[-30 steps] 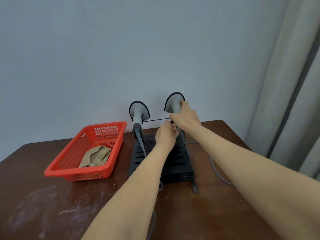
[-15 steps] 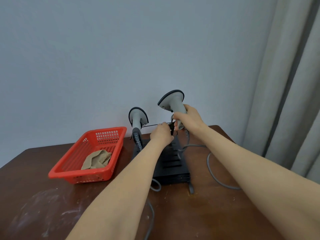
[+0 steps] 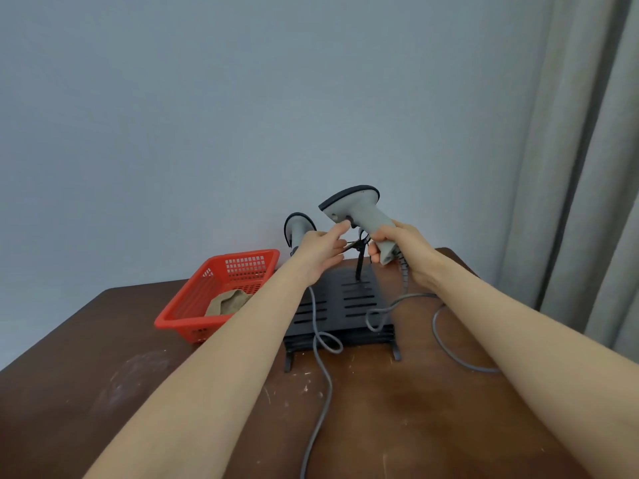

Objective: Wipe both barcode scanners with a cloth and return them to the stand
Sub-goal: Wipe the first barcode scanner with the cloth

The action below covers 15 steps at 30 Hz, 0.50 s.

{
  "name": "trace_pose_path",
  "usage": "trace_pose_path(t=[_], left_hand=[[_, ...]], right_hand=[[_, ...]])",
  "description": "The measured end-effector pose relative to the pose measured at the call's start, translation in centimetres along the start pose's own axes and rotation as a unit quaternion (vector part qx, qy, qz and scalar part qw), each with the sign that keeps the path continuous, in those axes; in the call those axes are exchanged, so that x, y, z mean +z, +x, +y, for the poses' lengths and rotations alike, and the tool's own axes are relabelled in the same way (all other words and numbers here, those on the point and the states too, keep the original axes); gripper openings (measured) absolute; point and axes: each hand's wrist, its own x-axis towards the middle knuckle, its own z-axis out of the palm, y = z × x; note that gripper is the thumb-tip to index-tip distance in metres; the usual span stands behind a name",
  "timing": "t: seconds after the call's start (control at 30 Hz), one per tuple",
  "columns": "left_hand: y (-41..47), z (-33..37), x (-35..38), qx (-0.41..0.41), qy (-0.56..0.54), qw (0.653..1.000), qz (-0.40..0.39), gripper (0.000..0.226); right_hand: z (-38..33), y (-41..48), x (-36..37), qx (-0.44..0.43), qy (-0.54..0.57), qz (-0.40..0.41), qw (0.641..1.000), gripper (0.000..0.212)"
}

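Observation:
My right hand [image 3: 397,248] grips the handle of a grey barcode scanner [image 3: 356,209] and holds it in the air above the black slotted stand [image 3: 349,305]. Its head tilts to the left. My left hand [image 3: 320,252] is beside it with fingers stretched out, the index fingertip at the underside of the scanner's head. The second grey scanner [image 3: 296,229] stands upright in the stand, partly hidden behind my left hand. A tan cloth [image 3: 228,302] lies crumpled in the red basket [image 3: 188,295].
Grey cables [image 3: 320,344] trail from both scanners over the stand and the brown table [image 3: 103,392] toward me. A thin black holder post [image 3: 359,264] rises from the stand. The wall is close behind; a grey curtain [image 3: 587,202] hangs at right.
My right hand has lifted the right scanner up out of the stand and tilted it. My left hand has let go of the holder and opened toward the scanner's head.

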Motion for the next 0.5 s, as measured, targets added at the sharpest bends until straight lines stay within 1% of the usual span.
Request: trace_pose_path(t=[0.07, 0.17, 0.33, 0.43, 0.5], left_hand=[[-0.9, 0.1, -0.2, -0.016, -0.057, 0.998, -0.007, 0.061], [-2.4, 0.2, -0.2, -0.039, -0.117, 0.992, -0.011, 0.065], [-4.1, 0.1, -0.1, -0.062, -0.179, 0.982, 0.002, 0.076], [-4.8, 0.1, 0.0, -0.067, -0.187, 0.980, 0.018, 0.076], [-5.2, 0.1, -0.1, -0.070, -0.188, 0.979, 0.023, 0.075]], right_hand=[[0.2, -0.8, 0.2, 0.017, 0.022, -0.018, 0.999, 0.011], [0.7, -1.8, 0.3, 0.038, 0.058, -0.039, 0.997, 0.013], [1.6, -2.8, 0.3, 0.085, 0.128, -0.081, 0.985, 0.022], [1.7, -3.4, 0.2, 0.097, 0.122, -0.114, 0.981, 0.032], [1.6, -3.6, 0.4, 0.101, 0.101, -0.127, 0.982, 0.033]])
